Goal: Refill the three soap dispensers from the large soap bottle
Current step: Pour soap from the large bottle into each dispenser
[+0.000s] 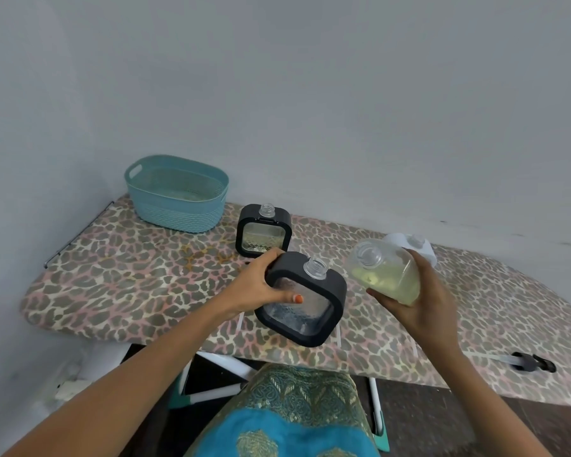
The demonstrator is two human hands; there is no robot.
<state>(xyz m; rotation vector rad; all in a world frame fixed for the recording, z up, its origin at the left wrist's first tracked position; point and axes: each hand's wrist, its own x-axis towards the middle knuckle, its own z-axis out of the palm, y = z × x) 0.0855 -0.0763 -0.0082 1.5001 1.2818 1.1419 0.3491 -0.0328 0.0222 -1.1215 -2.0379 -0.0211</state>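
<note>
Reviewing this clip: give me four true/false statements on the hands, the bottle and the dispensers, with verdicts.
1. The left hand grips a black-framed dispenser, tilted, with its neck open. True.
2. The soap bottle in the right hand is capped. False: its neck is open.
3. A second black-framed dispenser stands upright on the ironing board. True.
4. The white dispenser is the nearest thing to the camera. False: it stands behind the right hand, farther back on the board.
</note>
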